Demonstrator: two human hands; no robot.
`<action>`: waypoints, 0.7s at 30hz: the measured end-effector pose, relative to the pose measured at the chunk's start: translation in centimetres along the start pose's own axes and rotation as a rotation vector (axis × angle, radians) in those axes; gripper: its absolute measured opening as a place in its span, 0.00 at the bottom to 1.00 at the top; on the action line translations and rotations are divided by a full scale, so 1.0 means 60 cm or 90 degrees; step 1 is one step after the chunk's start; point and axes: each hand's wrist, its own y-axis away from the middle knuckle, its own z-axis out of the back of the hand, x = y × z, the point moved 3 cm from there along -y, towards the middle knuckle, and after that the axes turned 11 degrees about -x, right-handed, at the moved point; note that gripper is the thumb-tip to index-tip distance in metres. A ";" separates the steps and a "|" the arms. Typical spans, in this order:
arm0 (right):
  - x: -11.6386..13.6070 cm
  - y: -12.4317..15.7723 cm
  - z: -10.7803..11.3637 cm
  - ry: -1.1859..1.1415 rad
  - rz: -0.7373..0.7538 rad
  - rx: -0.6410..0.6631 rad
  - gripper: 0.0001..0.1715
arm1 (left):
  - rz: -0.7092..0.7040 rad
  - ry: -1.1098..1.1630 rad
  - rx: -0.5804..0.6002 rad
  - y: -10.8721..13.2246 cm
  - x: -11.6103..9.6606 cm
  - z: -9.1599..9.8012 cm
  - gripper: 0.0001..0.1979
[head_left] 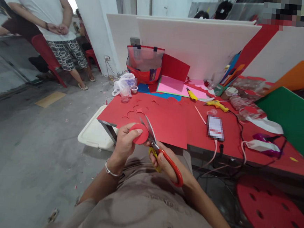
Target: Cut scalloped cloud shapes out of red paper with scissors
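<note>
Between the thumb and fingers of my left hand [125, 140] is a round red paper disc [140, 135], held up in front of the table edge. My right hand [161, 161] grips a pair of scissors [153, 141] with one red and one yellow handle. The scissor blades are parted and point up and away, right beside the disc's right edge. Behind them lies a large red sheet [164, 120] with curved cuts and red scraps on it. Part of my right fingers is hidden by the handles.
On the red table stand a mesh bag [144, 65], a plastic bag [124, 85], a yellow cutter [191, 94], a yellow glue gun [218, 105] and a phone [215, 127]. A green board [293, 118] leans at right. A red stool [273, 211] sits below; a person [53, 25] stands at left.
</note>
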 end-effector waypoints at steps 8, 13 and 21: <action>0.005 -0.002 -0.004 0.010 -0.009 -0.019 0.43 | 0.012 -0.005 0.037 0.002 -0.004 -0.003 0.13; -0.002 -0.002 0.000 0.030 -0.004 -0.030 0.42 | 0.006 -0.001 0.047 0.002 0.000 0.000 0.15; 0.004 -0.002 0.001 0.069 0.000 -0.038 0.44 | 0.000 -0.011 0.029 0.001 -0.002 -0.001 0.14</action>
